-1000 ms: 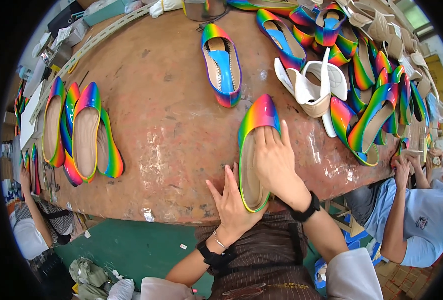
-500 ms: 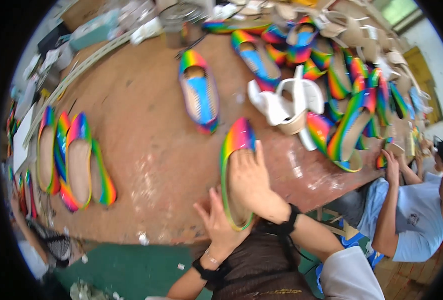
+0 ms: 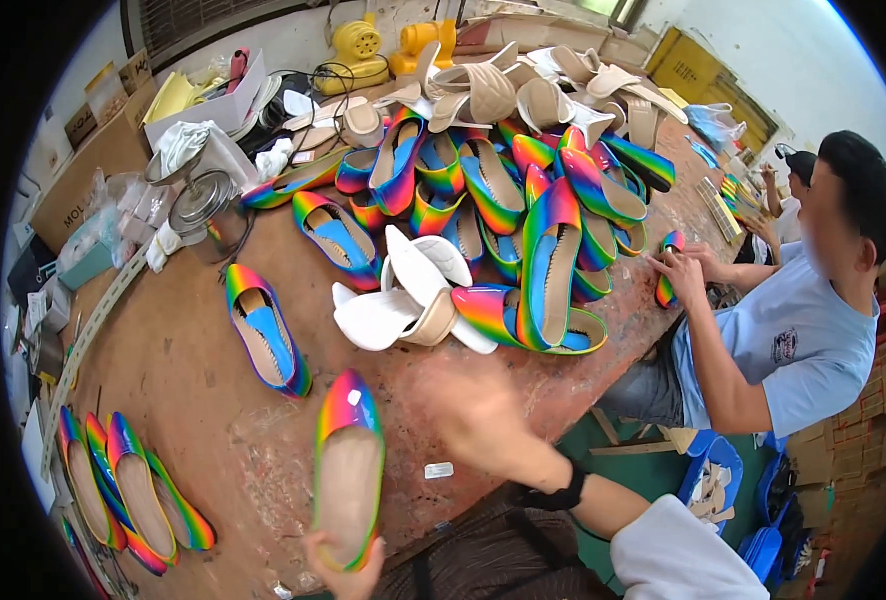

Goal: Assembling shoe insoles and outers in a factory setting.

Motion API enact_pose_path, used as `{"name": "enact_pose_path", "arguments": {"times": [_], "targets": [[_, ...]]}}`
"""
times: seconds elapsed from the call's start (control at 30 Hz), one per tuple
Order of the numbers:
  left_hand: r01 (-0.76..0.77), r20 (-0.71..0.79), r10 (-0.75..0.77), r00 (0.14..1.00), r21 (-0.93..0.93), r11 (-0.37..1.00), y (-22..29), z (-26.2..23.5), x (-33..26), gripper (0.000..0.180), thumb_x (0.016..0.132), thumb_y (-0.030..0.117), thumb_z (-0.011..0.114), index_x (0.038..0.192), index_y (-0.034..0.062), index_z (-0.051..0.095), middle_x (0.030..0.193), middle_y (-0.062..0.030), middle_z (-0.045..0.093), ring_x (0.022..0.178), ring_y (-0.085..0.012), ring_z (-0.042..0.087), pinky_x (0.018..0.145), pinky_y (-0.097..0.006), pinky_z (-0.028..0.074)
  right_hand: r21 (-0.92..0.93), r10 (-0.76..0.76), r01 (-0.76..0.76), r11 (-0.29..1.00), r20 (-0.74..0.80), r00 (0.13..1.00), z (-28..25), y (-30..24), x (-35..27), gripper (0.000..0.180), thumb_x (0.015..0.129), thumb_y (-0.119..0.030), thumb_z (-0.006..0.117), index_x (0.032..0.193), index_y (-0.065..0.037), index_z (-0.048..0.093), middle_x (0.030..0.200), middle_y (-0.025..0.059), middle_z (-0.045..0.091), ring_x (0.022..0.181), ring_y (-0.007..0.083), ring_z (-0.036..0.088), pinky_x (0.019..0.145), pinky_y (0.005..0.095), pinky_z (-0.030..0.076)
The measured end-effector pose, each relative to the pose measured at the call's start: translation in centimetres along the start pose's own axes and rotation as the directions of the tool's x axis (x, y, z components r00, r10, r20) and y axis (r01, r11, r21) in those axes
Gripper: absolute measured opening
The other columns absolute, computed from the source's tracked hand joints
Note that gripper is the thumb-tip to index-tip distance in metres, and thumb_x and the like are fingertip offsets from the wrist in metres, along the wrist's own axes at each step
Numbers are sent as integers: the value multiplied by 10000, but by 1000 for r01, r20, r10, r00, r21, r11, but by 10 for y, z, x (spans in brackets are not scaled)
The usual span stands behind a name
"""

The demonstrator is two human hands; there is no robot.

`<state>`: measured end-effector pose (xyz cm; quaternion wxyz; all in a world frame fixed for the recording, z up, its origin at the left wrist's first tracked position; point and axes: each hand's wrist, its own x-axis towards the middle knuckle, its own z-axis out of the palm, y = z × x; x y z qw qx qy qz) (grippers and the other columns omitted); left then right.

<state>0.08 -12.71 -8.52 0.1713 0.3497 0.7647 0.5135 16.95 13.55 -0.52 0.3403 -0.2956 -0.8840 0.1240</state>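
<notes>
My left hand (image 3: 348, 575) grips a rainbow-coloured flat shoe (image 3: 350, 480) at its heel, near the table's front edge. The shoe's toe points away from me, and a beige insole shows inside it. My right hand (image 3: 478, 415) is apart from the shoe, over the table to its right; motion smears its fingers. Just beyond this shoe lies another rainbow flat (image 3: 266, 335) with a blue and beige inside. White and beige shoe pieces (image 3: 418, 300) are nearest to my right hand on the far side. A small pale label-like piece (image 3: 439, 470) lies on the table below my right hand.
Several finished-looking rainbow flats (image 3: 143, 490) stand at the left. A large pile of rainbow shoes (image 3: 553, 220) fills the back, with beige sandals (image 3: 488, 90) behind. A metal can (image 3: 208, 210) stands back left. At right, a seated person (image 3: 763, 320) handles a rainbow shoe.
My right hand has come out of the shoe and moved off to its right. The left hand now holds the heel. The view has swung right, showing more of the pile and the co-worker.
</notes>
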Motion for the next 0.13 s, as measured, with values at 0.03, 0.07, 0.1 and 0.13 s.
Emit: {"name": "enact_pose_path", "arguments": {"times": [0.03, 0.07, 0.1, 0.13], "targets": [[-257, -9, 269, 963, 269, 928, 13, -28, 1, 568, 867, 194, 726, 1399, 127, 539, 1163, -159, 655, 924, -372, 602, 867, -451, 486, -166, 226, -230, 959, -47, 973, -7, 14, -9, 298, 788, -78, 668, 1085, -61, 664, 1039, 156, 648, 1099, 376, 578, 1013, 569, 401], [-504, 26, 536, 844, 382, 775, 13, -56, 5, 722, 860, 304, 767, 1482, 172, 426, 1356, -173, 542, 1101, -381, 559, 901, -524, 463, -312, 292, -337, 888, -184, 939, -13, 25, -9, 418, 787, -137, 710, 1180, -36, 607, 1064, 194, 632, 1088, 377, 582, 1033, 585, 378], [-474, -197, 464, 864, -8, 880, -20, -80, 13, 605, 613, 137, 859, 1103, 112, 505, 1076, -142, 561, 917, -274, 581, 813, -403, 478, -480, 302, -355, 802, -187, 935, -26, 42, -11, 580, 789, -220, 753, 1298, -37, 542, 1149, 192, 622, 1127, 356, 584, 1088, 576, 335], [-476, -204, 467, 860, 8, 880, -19, -84, 11, 605, 613, 137, 859, 1103, 112, 505, 1076, -142, 561, 917, -274, 581, 813, -403, 478, -468, 296, -349, 812, -185, 937, -23, 41, -8, 580, 789, -220, 753, 1298, -37, 542, 1149, 192, 622, 1127, 356, 584, 1088, 576, 335]]}}
